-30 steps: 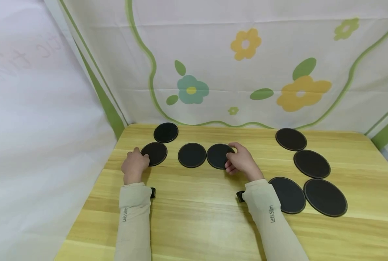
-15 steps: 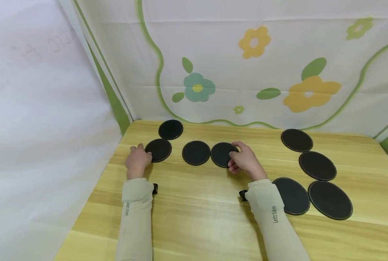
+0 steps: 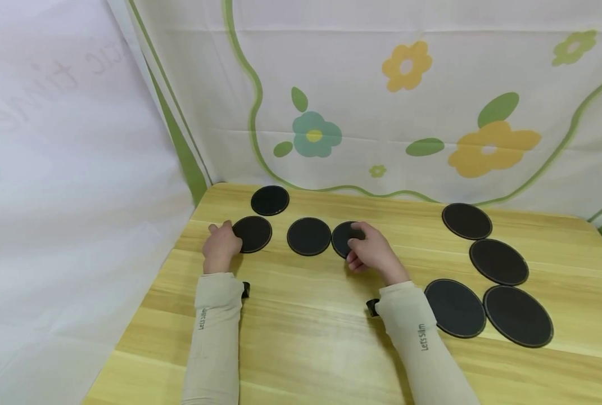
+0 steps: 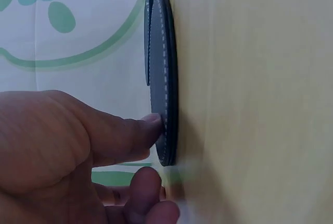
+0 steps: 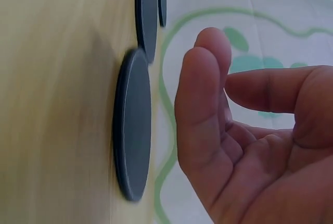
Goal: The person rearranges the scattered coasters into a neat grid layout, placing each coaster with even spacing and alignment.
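Observation:
Several round black coasters lie on the table. With the thumb on its face and fingers at its outer edge, my left hand (image 3: 221, 247) holds the left coaster (image 3: 254, 234); in the left wrist view, the thumb (image 4: 125, 135) presses on this coaster (image 4: 165, 78) and some fingertips are hidden. Over the right end of another coaster (image 3: 341, 239) is my right hand (image 3: 372, 252), its fingers loosely bent. In the right wrist view that hand stands apart from the nearest coaster (image 5: 133, 125), with nothing between thumb and fingers. A neighbouring coaster (image 3: 308, 236) touches it on the left.
One coaster (image 3: 270, 200) lies at the back left. More lie to the right: a back one (image 3: 466, 221), a middle one (image 3: 499, 262) and two front ones, the nearer-left coaster (image 3: 455, 308) beside my right sleeve (image 3: 412, 320). A flowered cloth (image 3: 361, 112) hangs behind the wooden table (image 3: 306, 337).
The camera view has shifted, so the scene sits farther right. My left hand has closed in on the left coaster's edge. My right hand has come up off its coaster, shifting slightly left over it.

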Tool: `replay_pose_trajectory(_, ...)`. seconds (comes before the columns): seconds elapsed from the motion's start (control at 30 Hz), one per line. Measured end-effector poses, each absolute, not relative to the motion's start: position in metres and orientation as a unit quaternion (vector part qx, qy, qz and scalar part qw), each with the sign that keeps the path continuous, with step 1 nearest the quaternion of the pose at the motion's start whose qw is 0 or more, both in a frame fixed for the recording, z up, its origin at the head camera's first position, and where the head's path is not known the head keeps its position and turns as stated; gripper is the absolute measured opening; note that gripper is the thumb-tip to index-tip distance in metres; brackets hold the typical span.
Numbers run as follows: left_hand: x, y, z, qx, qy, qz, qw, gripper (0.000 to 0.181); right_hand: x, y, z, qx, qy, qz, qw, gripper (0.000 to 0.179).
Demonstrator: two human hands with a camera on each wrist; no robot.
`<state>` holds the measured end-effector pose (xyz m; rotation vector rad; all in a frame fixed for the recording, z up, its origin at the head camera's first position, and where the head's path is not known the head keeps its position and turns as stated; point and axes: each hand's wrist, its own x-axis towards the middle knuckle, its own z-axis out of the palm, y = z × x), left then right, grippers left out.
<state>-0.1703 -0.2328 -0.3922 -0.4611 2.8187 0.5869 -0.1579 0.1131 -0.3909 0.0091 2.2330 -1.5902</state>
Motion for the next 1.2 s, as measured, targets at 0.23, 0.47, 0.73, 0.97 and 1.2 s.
replay_pose_trajectory(0.23,-0.167,-0.231,-0.388,-0.134,0.953,0.222,0.156,0.062,-0.142,0.072,-0.392,-0.036,0.792,-0.567,0.226,0.052)
replay_pose_trajectory(0.47,-0.165,-0.231,-0.383,-0.118,0.936,0.256,0.211,0.064,-0.120,0.022,-0.408,-0.102,0.758,-0.568,0.303,0.054)
replay_pose_trajectory(0.73,-0.162,-0.232,-0.381,-0.132,0.901,0.335,0.241,0.073,-0.112,-0.013,-0.425,-0.096,0.663,-0.625,0.400,0.077)
replay_pose_trajectory(0.97,-0.160,-0.230,-0.377,-0.122,0.907,0.328,0.236,0.067,-0.112,-0.020,-0.426,-0.083,0.628,-0.644,0.428,0.082)
replay_pose_trajectory(1.2,-0.156,-0.235,-0.370,-0.124,0.903,0.338,0.237,0.054,-0.114,-0.019,-0.427,-0.077,0.613,-0.660,0.427,0.077)
